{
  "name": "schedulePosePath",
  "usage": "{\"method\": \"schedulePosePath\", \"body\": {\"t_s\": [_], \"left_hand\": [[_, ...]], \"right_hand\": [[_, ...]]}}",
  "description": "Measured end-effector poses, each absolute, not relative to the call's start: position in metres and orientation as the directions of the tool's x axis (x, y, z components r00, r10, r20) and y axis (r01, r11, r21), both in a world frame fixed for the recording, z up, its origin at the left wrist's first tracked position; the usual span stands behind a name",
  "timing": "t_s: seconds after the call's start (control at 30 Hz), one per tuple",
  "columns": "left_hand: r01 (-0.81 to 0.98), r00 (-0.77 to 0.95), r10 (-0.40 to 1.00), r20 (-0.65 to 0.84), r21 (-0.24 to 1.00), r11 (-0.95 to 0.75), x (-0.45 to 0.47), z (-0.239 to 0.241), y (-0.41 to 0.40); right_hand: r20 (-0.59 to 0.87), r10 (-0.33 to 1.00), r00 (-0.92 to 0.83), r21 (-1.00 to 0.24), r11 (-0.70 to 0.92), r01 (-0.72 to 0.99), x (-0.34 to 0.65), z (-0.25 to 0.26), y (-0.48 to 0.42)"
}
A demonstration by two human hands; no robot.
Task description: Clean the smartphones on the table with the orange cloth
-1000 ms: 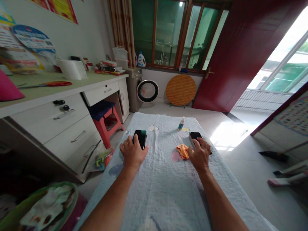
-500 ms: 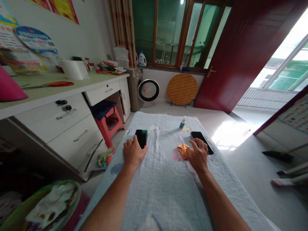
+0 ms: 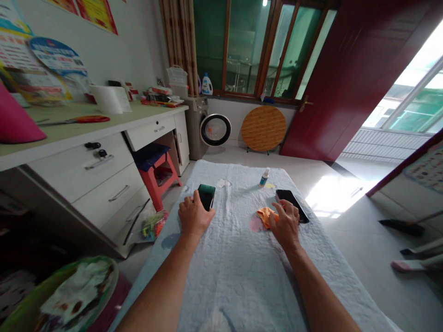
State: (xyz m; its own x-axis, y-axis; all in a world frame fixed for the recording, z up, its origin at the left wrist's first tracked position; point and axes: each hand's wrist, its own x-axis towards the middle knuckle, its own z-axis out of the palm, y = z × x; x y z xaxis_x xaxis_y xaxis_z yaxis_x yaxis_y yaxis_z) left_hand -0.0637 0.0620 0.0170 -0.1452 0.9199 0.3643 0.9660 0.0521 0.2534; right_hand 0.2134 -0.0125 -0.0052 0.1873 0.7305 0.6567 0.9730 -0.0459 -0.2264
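My left hand [image 3: 194, 219] is closed around the sides of a black smartphone [image 3: 207, 196], its thumb on one side and its fingers on the other. The phone's far end looks slightly raised, with a greenish reflection on its dark screen. My right hand [image 3: 286, 225] has its fingers apart and a little bent. They reach over the near side of a second dark phone [image 3: 294, 203] lying on the cloth-covered table [image 3: 235, 258]. Beside that hand's thumb is a crumpled orange cloth [image 3: 265, 216], partly covered by the hand. Whether the thumb touches it I cannot tell.
A small white spray bottle [image 3: 264, 177] stands beyond the orange cloth. Left of the table are a red stool [image 3: 159, 182], a white desk [image 3: 104, 180] and a filled waste bin [image 3: 116, 281]. Behind stand a washing machine [image 3: 197, 131] with its door open and a round wooden tabletop [image 3: 263, 129].
The view has shifted slightly. My left hand has tilted the phone a little more, and a greenish reflection covers more of its screen. My right hand has hardly moved.
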Motion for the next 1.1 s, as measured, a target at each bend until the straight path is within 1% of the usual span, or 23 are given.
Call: {"method": "schedulePosePath", "body": {"t_s": [0.1, 0.17, 0.3, 0.37, 0.47, 0.53, 0.6, 0.83, 0.97, 1.1], "left_hand": [[0.957, -0.146, 0.899, 0.412, 0.289, 0.023, -0.066, 0.018, 0.064], [0.946, -0.127, 0.872, 0.473, 0.321, -0.037, -0.066, 0.019, 0.065], [0.881, 0.008, 0.821, 0.571, 0.385, -0.277, -0.056, 0.021, 0.056], [0.819, 0.076, 0.828, 0.556, 0.439, -0.37, -0.044, 0.019, 0.045], [0.738, 0.191, 0.863, 0.468, 0.511, -0.441, -0.022, 0.014, 0.026], [0.723, 0.254, 0.879, 0.405, 0.525, -0.45, -0.01, 0.01, 0.016], [0.736, 0.278, 0.888, 0.366, 0.513, -0.442, -0.003, 0.007, 0.012], [0.824, 0.26, 0.929, 0.265, 0.441, -0.356, 0.001, 0.002, 0.015], [0.841, 0.276, 0.93, 0.241, 0.408, -0.355, 0.001, -0.001, 0.013], [0.848, 0.309, 0.922, 0.233, 0.371, -0.378, 0.0, -0.002, 0.01]], "right_hand": [[0.658, 0.729, 0.187, -0.231, -0.042, 0.972, 0.213, -0.005, -0.012], [0.661, 0.726, 0.189, -0.235, -0.038, 0.971, 0.214, -0.005, -0.012], [0.668, 0.723, 0.178, -0.241, -0.016, 0.97, 0.214, -0.004, -0.013], [0.664, 0.729, 0.165, -0.246, 0.005, 0.969, 0.213, -0.004, -0.013], [0.644, 0.752, 0.141, -0.253, 0.035, 0.967, 0.211, -0.004, -0.013], [0.623, 0.772, 0.123, -0.252, 0.049, 0.967, 0.21, -0.004, -0.013], [0.598, 0.794, 0.107, -0.24, 0.051, 0.969, 0.209, -0.004, -0.013], [0.512, 0.856, 0.075, -0.181, 0.022, 0.983, 0.206, -0.009, -0.012], [0.445, 0.893, 0.07, -0.16, 0.003, 0.987, 0.202, -0.011, -0.014], [0.369, 0.926, 0.077, -0.164, -0.017, 0.986, 0.201, -0.011, -0.014]]}}
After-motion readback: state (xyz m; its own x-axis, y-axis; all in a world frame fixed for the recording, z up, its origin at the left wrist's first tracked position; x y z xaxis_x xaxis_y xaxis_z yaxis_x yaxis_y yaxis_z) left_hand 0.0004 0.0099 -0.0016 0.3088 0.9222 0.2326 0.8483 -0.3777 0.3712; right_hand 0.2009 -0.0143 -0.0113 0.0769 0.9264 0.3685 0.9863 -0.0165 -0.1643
